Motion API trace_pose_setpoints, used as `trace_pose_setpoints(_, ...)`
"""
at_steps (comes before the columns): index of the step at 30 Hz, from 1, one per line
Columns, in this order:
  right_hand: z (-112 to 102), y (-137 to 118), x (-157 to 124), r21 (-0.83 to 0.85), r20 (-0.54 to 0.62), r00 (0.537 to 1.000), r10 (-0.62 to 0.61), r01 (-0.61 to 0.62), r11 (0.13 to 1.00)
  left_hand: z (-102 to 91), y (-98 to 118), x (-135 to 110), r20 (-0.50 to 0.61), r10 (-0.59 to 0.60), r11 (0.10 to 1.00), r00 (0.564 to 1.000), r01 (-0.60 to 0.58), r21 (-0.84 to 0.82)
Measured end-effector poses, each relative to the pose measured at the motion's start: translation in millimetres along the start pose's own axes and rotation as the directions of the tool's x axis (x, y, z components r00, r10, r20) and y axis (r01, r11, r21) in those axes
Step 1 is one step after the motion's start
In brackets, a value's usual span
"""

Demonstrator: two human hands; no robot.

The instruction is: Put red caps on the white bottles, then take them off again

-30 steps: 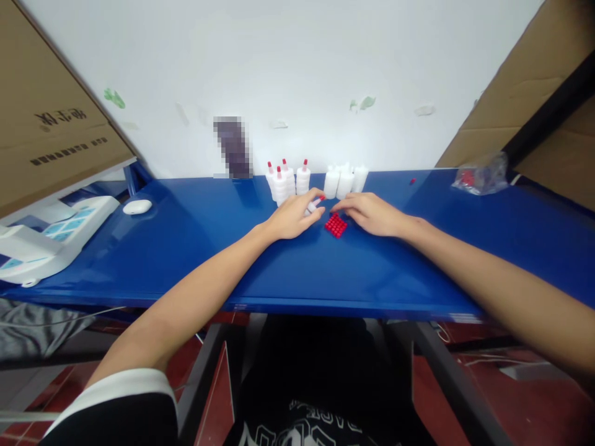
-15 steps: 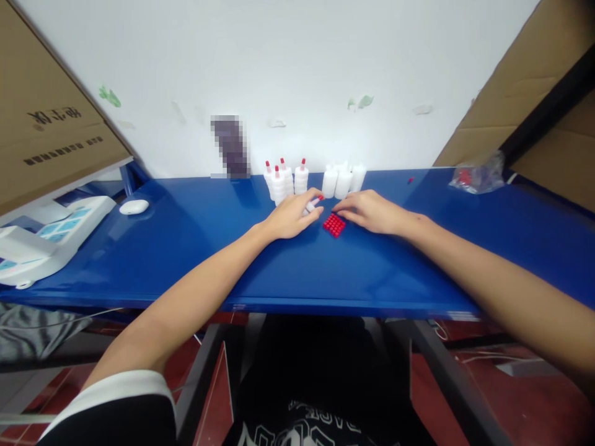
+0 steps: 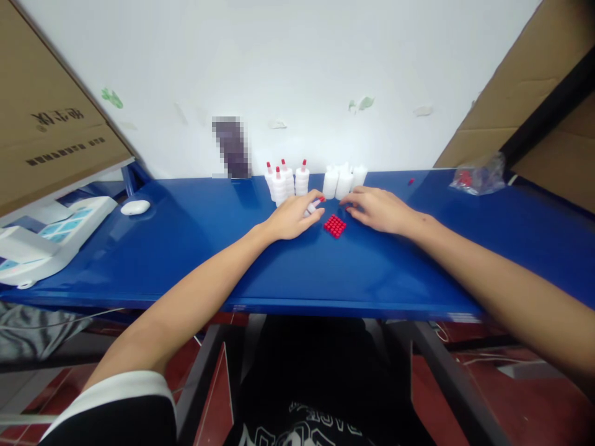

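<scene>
My left hand (image 3: 292, 217) is closed around a small white squeeze bottle (image 3: 310, 209), whose red-tipped nozzle leans to the upper right between thumb and fingers. To the right, my right hand (image 3: 374, 209) hovers low over the table with thumb and fingers apart; its fingertips are partly hidden. Between the hands lies a square block of small red caps (image 3: 335, 227) in tight rows. Behind my left hand stand several white bottles (image 3: 279, 186) with red tips. Near my right fingertips is a cluster of white bottles (image 3: 344, 184) without visible red tips.
The blue table (image 3: 186, 248) runs along a white wall. On it are a white oval case (image 3: 135, 207), a white device (image 3: 60, 238) at left, a loose red cap (image 3: 411, 181), and a clear bag (image 3: 478, 176) holding red pieces. Cardboard (image 3: 56, 105) flanks the left side.
My right hand has shifted slightly right, away from the left hand and the red caps, with its fingers spreading. My left hand keeps hold of its bottle in nearly the same spot.
</scene>
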State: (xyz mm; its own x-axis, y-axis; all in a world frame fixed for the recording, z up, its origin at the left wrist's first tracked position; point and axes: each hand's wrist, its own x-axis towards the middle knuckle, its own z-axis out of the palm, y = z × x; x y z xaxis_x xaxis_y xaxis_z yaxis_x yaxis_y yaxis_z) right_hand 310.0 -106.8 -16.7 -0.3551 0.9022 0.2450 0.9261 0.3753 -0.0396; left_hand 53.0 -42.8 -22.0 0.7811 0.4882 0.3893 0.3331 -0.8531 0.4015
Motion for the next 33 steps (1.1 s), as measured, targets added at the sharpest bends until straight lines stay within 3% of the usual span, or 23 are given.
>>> trace_pose_setpoints(4,-5,-3,-1,-0.082,0.037,0.999,0.029,-0.025,0.996,-0.2,-1,0,0.002,-0.006,1.000,1.000,0.006,0.003)
trace_pose_setpoints(8,-8,-5,-2,-0.041,0.029,0.999,0.033,-0.032,0.999,-0.4,0,1,0.008,-0.002,1.000,1.000,0.002,0.010)
trace_pose_setpoints(11,-8,-11,-2,0.120,0.007,0.999,0.035,-0.035,0.992,-0.6,0,1,0.010,-0.004,1.000,1.000,0.004,0.008)
trace_pose_setpoints(15,-6,-18,-1,0.399,-0.035,0.997,0.075,-0.055,0.915,-0.6,1,0,0.009,-0.006,1.000,1.000,0.006,0.009)
trace_pose_setpoints(18,-4,-19,-1,0.478,-0.067,0.993,0.097,-0.054,0.877,-0.5,0,0,0.012,-0.003,1.000,1.000,0.002,0.008)
trace_pose_setpoints(33,7,-11,7,0.438,-0.011,0.997,0.073,-0.061,0.897,0.4,-1,1,0.014,0.005,1.000,1.000,-0.005,0.014)
